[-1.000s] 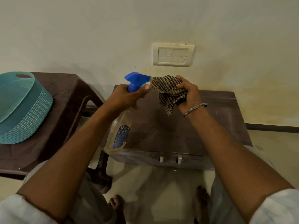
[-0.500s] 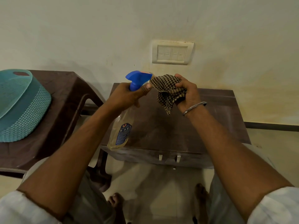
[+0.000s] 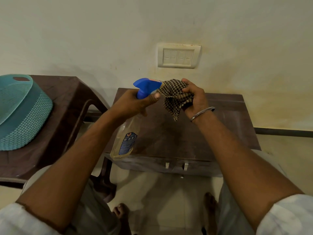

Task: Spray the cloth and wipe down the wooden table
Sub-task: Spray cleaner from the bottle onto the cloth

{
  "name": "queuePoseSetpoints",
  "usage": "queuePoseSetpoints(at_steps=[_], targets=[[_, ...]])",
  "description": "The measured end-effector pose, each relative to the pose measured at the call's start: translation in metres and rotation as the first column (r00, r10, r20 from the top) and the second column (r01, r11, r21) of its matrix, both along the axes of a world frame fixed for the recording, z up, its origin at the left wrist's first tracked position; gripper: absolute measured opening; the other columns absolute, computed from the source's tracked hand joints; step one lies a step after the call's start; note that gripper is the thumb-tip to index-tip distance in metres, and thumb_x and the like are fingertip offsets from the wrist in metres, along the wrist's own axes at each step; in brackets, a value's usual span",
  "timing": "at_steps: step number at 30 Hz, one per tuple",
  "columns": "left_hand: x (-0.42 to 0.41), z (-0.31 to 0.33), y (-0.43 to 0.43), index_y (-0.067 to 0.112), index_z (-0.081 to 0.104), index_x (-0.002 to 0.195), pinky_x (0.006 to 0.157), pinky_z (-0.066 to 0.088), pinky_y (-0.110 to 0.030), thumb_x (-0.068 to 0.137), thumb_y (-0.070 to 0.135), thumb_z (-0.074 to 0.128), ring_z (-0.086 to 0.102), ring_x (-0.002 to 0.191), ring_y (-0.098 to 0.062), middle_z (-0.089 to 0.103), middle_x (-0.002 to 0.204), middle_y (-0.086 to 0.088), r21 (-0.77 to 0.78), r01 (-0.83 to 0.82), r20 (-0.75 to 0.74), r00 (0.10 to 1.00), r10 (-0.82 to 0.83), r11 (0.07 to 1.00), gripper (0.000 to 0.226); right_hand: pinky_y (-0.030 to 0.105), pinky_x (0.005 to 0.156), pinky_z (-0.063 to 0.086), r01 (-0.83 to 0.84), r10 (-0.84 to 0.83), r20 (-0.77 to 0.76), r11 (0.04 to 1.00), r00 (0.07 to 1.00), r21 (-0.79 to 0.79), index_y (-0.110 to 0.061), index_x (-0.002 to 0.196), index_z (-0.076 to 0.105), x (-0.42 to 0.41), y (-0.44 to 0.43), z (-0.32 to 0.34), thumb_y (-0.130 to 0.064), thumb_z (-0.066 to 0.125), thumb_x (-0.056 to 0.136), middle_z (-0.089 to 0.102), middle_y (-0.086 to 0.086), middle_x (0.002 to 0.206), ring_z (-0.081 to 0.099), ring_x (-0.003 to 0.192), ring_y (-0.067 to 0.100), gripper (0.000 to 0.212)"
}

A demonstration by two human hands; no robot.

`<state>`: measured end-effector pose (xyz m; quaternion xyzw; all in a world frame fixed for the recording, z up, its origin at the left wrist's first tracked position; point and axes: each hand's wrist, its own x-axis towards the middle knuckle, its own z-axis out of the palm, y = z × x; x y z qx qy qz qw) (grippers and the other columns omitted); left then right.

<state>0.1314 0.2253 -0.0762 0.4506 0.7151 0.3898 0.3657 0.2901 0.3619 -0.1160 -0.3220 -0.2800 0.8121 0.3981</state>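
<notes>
My left hand grips the neck of a clear spray bottle with a blue trigger head and a blue label, held tilted above the table. Its nozzle touches a bunched brown-and-tan checked cloth, which my right hand holds up from the right side. A metal bangle sits on my right wrist. Both hands hover over the dark wooden table, which stands against the wall and has two small metal handles on its front edge.
A brown plastic stool stands to the left with a teal woven basket on it. A white switch plate is on the wall above the table. My bare feet are on the pale tiled floor below.
Both hands have stayed together with the nozzle at the cloth. The bottle and cloth have shifted very slightly; the view has tilted a little.
</notes>
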Motion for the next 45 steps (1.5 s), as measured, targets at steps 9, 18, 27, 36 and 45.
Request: queuePoseSetpoints(at_steps=[9,18,27,36,45], targets=[[0.002,0.005,-0.002,0.021,0.063,0.087,0.068,0.054,-0.024,0.086,0.052,0.067,0.062,0.066,-0.011,0.064,0.076,-0.001,0.007,-0.066,-0.027,0.997,0.066,0.998,0.031,0.038,0.076,0.055,0.004,-0.004,-0.024,1.0,1.0,0.011,-0.003,0.113,0.056,0.001,0.001,0.003,-0.001,0.049,0.071,0.059,0.014,0.099,0.06,0.089,0.029,0.043],[0.005,0.005,-0.002,0.014,0.065,0.096,0.063,0.054,-0.017,0.087,0.052,0.064,0.062,0.067,-0.008,0.071,0.104,-0.018,-0.016,-0.034,-0.085,0.996,0.033,0.999,0.039,0.04,0.077,0.055,0.02,-0.02,-0.027,1.0,0.999,0.002,-0.001,0.116,0.055,0.003,0.001,0.002,0.001,0.046,0.076,0.057,0.016,0.105,0.059,0.093,0.032,0.041],[0.008,0.001,-0.001,0.002,0.064,0.098,0.062,0.05,-0.015,0.083,0.057,0.067,0.063,0.057,-0.002,0.063,0.073,-0.006,-0.035,-0.036,-0.163,0.986,0.029,0.999,0.057,0.038,0.075,0.055,-0.015,0.016,-0.033,1.0,0.999,0.021,-0.004,0.113,0.056,0.006,0.001,0.002,0.0,0.046,0.075,0.059,0.015,0.101,0.06,0.09,0.029,0.039],[-0.005,0.038,-0.017,0.016,0.058,0.09,0.059,0.052,-0.014,0.095,0.042,0.062,0.062,0.067,-0.012,0.062,0.086,-0.014,0.133,-0.121,-0.141,0.98,0.14,0.984,0.027,0.039,0.079,0.055,-0.097,0.098,-0.009,0.994,0.995,0.044,0.002,0.099,0.063,0.004,-0.011,0.012,-0.008,0.064,0.071,0.065,0.016,0.095,0.064,0.088,0.029,0.03],[-0.044,0.095,-0.056,0.01,0.065,0.096,0.058,0.049,-0.009,0.096,0.049,0.063,0.068,0.062,-0.003,0.069,0.084,-0.003,0.262,-0.3,-0.118,0.933,0.339,0.917,0.039,0.037,0.077,0.057,-0.153,0.154,-0.013,0.987,0.988,0.053,0.003,0.104,0.065,-0.048,-0.061,0.039,0.003,0.062,0.081,0.069,0.017,0.101,0.068,0.091,0.03,0.023]])
